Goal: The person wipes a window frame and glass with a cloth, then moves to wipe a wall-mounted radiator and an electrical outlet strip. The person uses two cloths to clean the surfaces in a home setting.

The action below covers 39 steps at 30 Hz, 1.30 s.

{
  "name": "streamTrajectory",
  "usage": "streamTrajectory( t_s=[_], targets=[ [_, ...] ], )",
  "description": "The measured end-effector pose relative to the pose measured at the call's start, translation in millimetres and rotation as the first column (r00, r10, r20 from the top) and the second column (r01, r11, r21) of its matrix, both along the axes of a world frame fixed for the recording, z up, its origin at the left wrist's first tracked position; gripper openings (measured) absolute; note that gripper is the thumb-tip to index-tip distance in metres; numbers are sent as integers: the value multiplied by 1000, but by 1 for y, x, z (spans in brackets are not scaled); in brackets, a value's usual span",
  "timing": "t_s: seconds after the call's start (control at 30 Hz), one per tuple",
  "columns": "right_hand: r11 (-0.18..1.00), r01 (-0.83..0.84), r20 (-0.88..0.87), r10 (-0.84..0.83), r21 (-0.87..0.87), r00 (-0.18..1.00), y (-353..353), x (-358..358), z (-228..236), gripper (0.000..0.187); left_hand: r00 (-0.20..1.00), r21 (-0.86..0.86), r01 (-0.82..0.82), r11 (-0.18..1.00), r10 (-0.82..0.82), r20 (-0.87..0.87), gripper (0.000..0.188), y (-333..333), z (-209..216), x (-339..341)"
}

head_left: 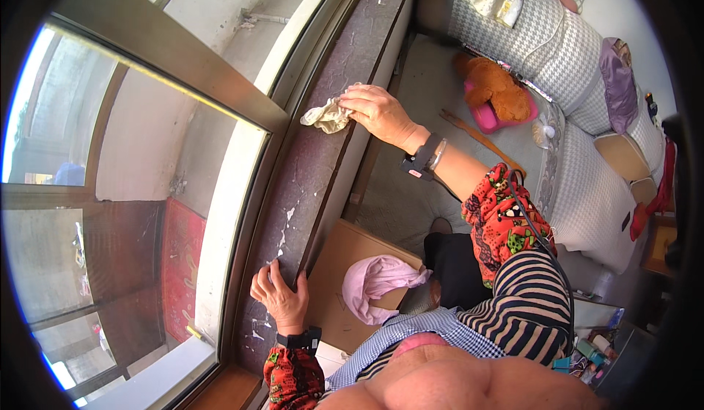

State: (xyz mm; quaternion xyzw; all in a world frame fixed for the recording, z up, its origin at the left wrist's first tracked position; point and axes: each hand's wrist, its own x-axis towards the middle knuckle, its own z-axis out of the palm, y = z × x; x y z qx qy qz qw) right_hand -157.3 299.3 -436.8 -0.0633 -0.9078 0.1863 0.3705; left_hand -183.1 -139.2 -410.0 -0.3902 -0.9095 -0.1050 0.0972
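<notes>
A crumpled cream cloth (328, 116) is pressed on the dark purple-brown window sill (312, 164) by my right hand (383, 116). The fingers of that hand are closed over the cloth's right side, and its loose end lies toward the window frame. Lower on the same sill rests my left hand (282, 298), fingers spread, with no object in it. White flaked patches mark the sill just beyond its fingertips. Dark bands sit on both of my wrists, and a clear bangle is on the right one.
Along the left runs the metal-framed window (246, 109). Below the sill, a pink cloth (378, 285) lies on a cardboard box (330, 263). Across the floor are a pink container with a brown plush thing (495, 91), a wooden stick (480, 138) and a patterned sofa (579, 182).
</notes>
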Motion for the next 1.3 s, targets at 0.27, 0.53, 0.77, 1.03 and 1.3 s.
streamTrajectory(
  t_s=[0.27, 0.53, 0.77, 1.03, 1.3],
  targets=[
    [983, 186, -56, -186, -4, 981, 180, -50, -8, 19, 998, -75, -45, 996, 48, 29, 65, -1, 2, 0],
    [957, 289, -7, -289, -34, 957, 341, -79, -32, 20, 995, -226, -35, 974, 12, -103, 64, -2, 11, -2],
    [912, 404, 25, -403, -76, 915, 430, -101, -45, 22, 999, -297, -40, 954, 33, -30, 67, -8, 18, -1],
    [922, 367, -152, -383, -122, 911, 456, -110, -71, 20, 995, -358, -75, 931, 49, -81, 65, -3, 17, 0],
    [864, 504, -164, -497, 1, 852, 483, -121, -59, 18, 988, -391, -118, 913, 66, -143, 65, -3, 12, 6]
  ],
)
